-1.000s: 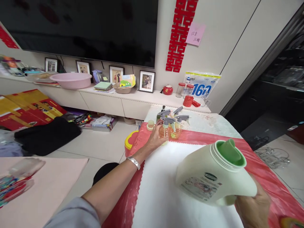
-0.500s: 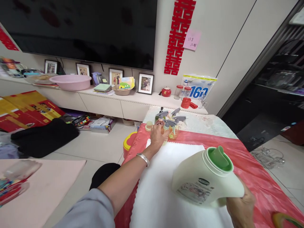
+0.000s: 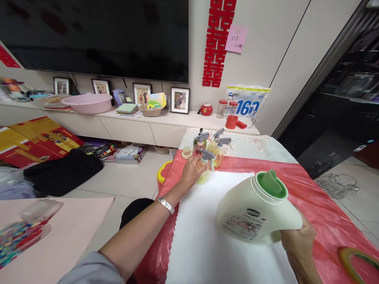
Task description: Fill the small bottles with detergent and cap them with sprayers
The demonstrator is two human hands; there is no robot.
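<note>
My left hand is closed around a small clear spray bottle with a grey trigger head and pale yellowish liquid. This bottle stands at the far edge of a white sheet. Just behind it are several more spray bottles, among them a pink one and a yellow one. A pale green cap sits to their left. With my right hand I grip the handle of a large pale green detergent jug; its mouth is uncapped, showing a green spout.
Red plastic film covers much of the table. A tape roll lies at the near right. Beyond the table stands a low cabinet with jars and framed photos. A yellow-topped stool is left of the table.
My left hand has drawn the front spray bottle slightly left and towards me, apart from the others. My right hand still holds the detergent jug in nearly the same place.
</note>
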